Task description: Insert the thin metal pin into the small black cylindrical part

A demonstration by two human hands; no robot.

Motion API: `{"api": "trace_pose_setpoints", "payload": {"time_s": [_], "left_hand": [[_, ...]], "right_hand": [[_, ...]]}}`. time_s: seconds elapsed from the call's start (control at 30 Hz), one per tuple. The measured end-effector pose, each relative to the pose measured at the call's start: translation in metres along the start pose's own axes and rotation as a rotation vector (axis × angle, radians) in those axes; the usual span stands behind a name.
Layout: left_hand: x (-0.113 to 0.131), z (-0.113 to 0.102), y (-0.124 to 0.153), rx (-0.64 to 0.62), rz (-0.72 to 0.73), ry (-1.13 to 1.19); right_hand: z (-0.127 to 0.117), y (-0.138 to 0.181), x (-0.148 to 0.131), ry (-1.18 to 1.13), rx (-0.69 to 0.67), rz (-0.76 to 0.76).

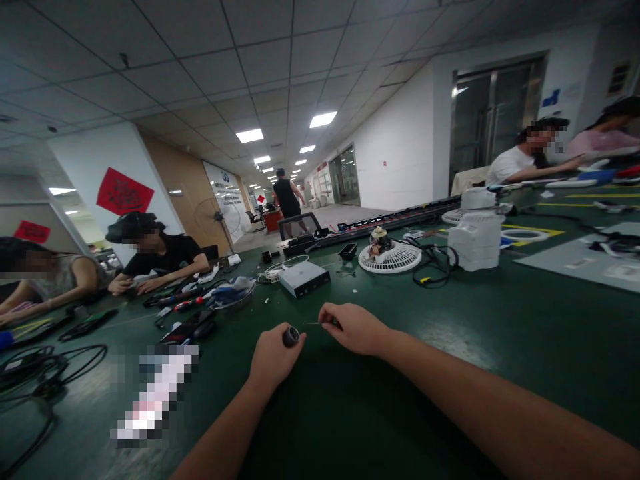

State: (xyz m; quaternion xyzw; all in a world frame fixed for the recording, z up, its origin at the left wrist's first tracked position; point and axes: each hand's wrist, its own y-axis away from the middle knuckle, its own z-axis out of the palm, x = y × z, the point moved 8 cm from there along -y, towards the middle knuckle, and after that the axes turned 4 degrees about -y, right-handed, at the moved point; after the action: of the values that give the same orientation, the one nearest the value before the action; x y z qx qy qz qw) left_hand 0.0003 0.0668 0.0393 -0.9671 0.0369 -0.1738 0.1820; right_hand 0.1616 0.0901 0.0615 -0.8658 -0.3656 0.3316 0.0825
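Note:
My left hand is closed around a short dark cylinder, whose round end faces up towards me. Just to the right, my right hand pinches a thin metal rod between thumb and fingertips. The rod points left, towards the cylinder, with a small gap between them. Both hands are above the green table. Beyond them lies a flat grey-white box with a black front side.
A white fan grille with a motor on it sits behind my right hand, beside a white plastic housing and black cables. Tools and a blue cloth lie at left. People work on both sides; another person stands far back.

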Motion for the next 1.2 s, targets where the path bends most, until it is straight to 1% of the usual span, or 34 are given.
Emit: {"api": "trace_pose_setpoints", "payload": {"time_s": [0.07,0.13,0.27,0.3,0.43,0.57,0.7,0.83,0.9,1.0,1.07,1.13,1.2], "left_hand": [[0.0,0.001,0.001,-0.007,0.008,-0.015],[0.003,0.004,0.004,-0.039,0.033,-0.047],[0.013,0.008,0.008,-0.11,0.105,-0.171],[0.014,0.008,0.008,-0.121,0.115,-0.202],[0.016,0.007,0.007,-0.149,0.126,-0.293],[0.021,0.007,0.007,-0.172,0.152,-0.325],[0.024,0.006,0.007,-0.183,0.156,-0.311],[0.024,0.007,0.008,-0.206,0.137,-0.341],[0.026,0.006,0.008,-0.201,0.127,-0.362],[0.025,0.003,0.008,-0.198,0.076,-0.385],[0.023,0.001,0.008,-0.197,0.027,-0.403],[0.021,-0.002,0.007,-0.187,-0.015,-0.424],[0.018,-0.005,0.005,-0.175,-0.047,-0.45]], "right_hand": [[-0.007,0.001,0.001,0.023,-0.01,-0.052],[-0.008,0.003,-0.005,0.046,-0.031,-0.109],[0.005,0.005,-0.023,0.134,-0.122,-0.215],[0.007,0.005,-0.025,0.16,-0.124,-0.212],[0.009,0.003,-0.024,0.228,-0.107,-0.119],[0.011,0.004,-0.027,0.141,-0.134,-0.14],[0.007,0.002,-0.026,0.179,-0.069,-0.072],[0.011,0.003,-0.029,0.159,-0.139,-0.043],[0.009,0.003,-0.026,0.196,-0.145,-0.003],[0.004,0.003,-0.016,0.318,-0.127,0.083],[0.002,0.003,-0.004,0.37,-0.124,0.173],[0.0,0.003,0.011,0.368,-0.103,0.291],[-0.002,0.002,0.022,0.308,-0.062,0.368]]}}
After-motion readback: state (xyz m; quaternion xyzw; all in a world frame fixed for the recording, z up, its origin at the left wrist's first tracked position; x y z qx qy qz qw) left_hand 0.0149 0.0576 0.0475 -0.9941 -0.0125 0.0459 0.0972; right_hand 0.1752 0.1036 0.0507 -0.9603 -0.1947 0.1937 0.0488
